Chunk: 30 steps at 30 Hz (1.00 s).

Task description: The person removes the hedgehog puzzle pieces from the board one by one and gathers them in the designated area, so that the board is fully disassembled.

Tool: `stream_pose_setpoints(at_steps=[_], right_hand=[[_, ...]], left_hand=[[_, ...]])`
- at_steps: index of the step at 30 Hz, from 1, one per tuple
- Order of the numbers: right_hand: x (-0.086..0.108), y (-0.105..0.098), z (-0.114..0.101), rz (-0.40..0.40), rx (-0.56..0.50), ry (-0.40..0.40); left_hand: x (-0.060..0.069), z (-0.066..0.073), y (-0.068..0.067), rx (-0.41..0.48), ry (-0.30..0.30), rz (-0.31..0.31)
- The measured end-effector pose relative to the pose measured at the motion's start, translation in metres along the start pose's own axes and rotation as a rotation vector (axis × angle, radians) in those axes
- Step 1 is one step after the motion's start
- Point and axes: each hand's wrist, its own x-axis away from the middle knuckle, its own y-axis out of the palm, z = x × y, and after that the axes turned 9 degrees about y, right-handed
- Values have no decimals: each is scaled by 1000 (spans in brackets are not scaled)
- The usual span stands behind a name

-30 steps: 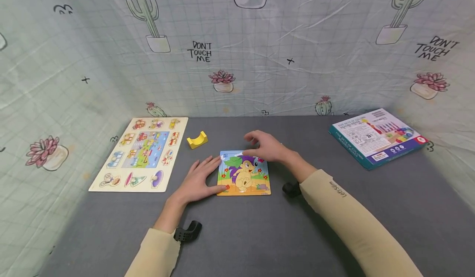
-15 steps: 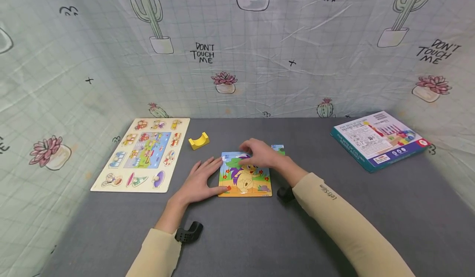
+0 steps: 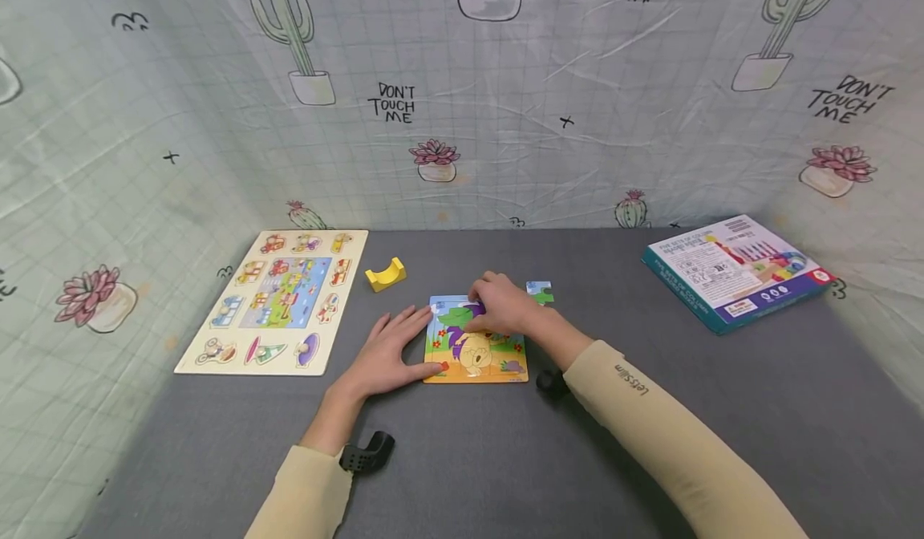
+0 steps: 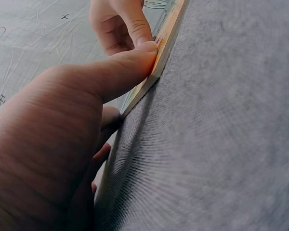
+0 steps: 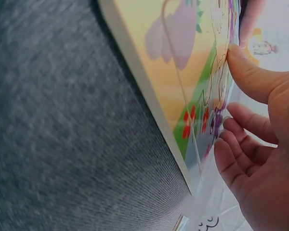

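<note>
The hedgehog puzzle lies flat on the grey desk, directly in front of the person. The left hand rests along its left side, fingers straight and somewhat spread, with the thumb on the near left corner. The right hand is over the far part of the puzzle, its fingers bent and its thumb touching the surface (whether they pinch a piece cannot be told). 1 loose puzzle piece, blue and green, lies just beyond the far right corner. Near the far left corner sits a yellow curved block, and left of that lies a larger picture board. A teal-edged box lies well apart on the right; a cactus-print cloth hangs behind the desk.
</note>
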Motion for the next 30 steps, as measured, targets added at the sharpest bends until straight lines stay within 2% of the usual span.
stream_pose_setpoints(at_steps=[13, 24, 30], right_hand=[[2, 1, -5, 20, -21, 10], [5, 2, -1, -4, -82, 12], [4, 2, -1, -18, -70, 13]], left_hand=[[2, 3, -3, -1, -4, 8], [1, 2, -1, 0, 0, -1], [0, 3, -2, 6, 5, 0]])
